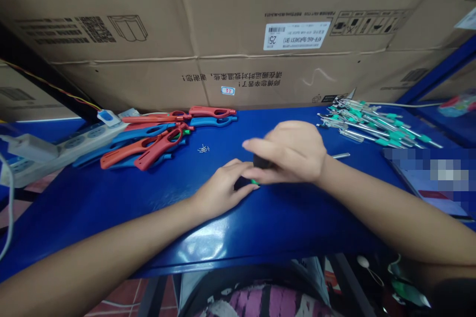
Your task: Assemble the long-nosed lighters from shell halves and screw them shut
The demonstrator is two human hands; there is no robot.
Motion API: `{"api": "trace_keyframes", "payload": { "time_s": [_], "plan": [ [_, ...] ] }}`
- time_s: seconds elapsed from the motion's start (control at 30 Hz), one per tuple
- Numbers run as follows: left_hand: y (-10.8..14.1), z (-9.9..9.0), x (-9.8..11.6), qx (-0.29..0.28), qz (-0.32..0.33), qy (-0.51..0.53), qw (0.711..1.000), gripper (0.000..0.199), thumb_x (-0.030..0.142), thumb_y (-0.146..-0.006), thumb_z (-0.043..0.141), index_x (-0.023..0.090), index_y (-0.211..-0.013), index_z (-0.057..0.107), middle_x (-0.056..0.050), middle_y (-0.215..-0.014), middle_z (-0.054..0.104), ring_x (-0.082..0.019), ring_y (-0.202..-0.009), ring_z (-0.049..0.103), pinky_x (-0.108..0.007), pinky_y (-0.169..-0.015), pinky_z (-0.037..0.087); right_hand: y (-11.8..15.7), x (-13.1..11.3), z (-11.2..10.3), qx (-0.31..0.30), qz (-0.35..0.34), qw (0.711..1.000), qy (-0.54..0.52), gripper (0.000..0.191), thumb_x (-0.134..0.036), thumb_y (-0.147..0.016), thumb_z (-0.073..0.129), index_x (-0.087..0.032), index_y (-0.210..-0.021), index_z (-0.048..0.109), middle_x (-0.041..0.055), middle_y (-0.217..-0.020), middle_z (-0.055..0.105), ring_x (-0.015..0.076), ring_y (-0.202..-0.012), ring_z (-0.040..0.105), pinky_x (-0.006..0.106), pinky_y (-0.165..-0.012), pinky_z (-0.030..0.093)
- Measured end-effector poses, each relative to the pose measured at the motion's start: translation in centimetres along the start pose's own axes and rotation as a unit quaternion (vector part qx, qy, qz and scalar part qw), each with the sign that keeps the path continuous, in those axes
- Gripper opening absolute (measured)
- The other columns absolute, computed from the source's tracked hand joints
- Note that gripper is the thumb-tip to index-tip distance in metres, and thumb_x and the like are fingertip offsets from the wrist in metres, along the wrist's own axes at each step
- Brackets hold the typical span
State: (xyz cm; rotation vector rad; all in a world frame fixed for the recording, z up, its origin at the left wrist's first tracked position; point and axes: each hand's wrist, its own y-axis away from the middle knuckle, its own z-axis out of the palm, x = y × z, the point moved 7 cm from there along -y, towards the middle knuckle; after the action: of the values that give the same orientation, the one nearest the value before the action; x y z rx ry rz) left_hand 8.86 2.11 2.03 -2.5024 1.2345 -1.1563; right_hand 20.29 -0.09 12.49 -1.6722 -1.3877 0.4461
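Near the middle of the blue table (178,228), my left hand (223,188) rests with thumb and fingers closed around a small part with a green bit (255,182), mostly hidden by the fingers. Just right of it and slightly above, my right hand (292,153) wraps round a dark object (261,162), of which only a short piece shows between thumb and fingers. The hands meet at the green bit. A few small screws (204,148) lie on the table up and left of my left hand.
Red and blue lighter-shaped casings (156,151) lie at the left beside a white power strip (80,143). Several metal rods with green parts (379,124) are piled at the back right. A tablet-like device (427,183) sits at the right; a cardboard box (223,25) stands behind.
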Motion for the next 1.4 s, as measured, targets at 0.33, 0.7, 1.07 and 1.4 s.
{"api": "trace_keyframes", "payload": {
  "time_s": [0.33, 0.7, 1.07, 1.4],
  "plan": [
    [0.1, 0.2, -0.4, 0.006, -0.013, -0.001, 1.000, 0.023, 0.027, -0.092, 0.069, 0.016, -0.112, 0.064, -0.010, -0.109, 0.073, -0.027, -0.107, 0.068, -0.040, -0.093, 0.056, -0.5, 0.8, 1.4, -0.004, 0.093, 0.994, -0.064, 0.021, -0.030, -0.097, 0.059, -0.018, -0.113, 0.065, 0.0023, -0.088, 0.074, 0.0117, -0.075, 0.069, 0.022, -0.065, 0.052],
    [-0.1, 0.1, -0.2, -0.005, -0.020, -0.001, 1.000, 0.022, 0.026, -0.092, 0.069, 0.017, -0.111, 0.062, -0.008, -0.110, 0.072, -0.025, -0.103, 0.068, -0.038, -0.090, 0.056, -1.2, 1.4, 1.5, -0.039, 0.143, 0.965, -0.217, 0.019, -0.019, -0.099, 0.051, -0.014, -0.111, 0.066, 0.0087, -0.102, 0.073, 0.0154, -0.096, 0.069, 0.027, -0.081, 0.056],
    [-0.1, -0.1, 0.5, -0.019, 0.004, -0.033, 0.999, 0.027, 0.025, -0.093, 0.068, 0.017, -0.118, 0.060, -0.008, -0.107, 0.072, -0.023, -0.098, 0.066, -0.039, -0.088, 0.057, 2.3, 3.3, 1.3, 0.090, 0.337, 0.922, -0.170, 0.020, -0.020, -0.099, 0.054, -0.017, -0.115, 0.066, 0.0062, -0.102, 0.068, 0.0123, -0.080, 0.064, 0.025, -0.067, 0.056],
    [-0.3, -0.7, 0.1, -0.078, -0.027, -0.092, 0.992, 0.036, 0.024, -0.095, 0.062, 0.018, -0.131, 0.056, -0.009, -0.121, 0.069, -0.023, -0.109, 0.065, -0.039, -0.097, 0.055, 5.2, 5.1, -5.2, 0.170, 0.376, 0.906, -0.100, 0.020, -0.027, -0.101, 0.052, -0.026, -0.117, 0.065, 0.0044, -0.106, 0.064, 0.0093, -0.063, 0.062, 0.023, -0.049, 0.052]
  ]
}}
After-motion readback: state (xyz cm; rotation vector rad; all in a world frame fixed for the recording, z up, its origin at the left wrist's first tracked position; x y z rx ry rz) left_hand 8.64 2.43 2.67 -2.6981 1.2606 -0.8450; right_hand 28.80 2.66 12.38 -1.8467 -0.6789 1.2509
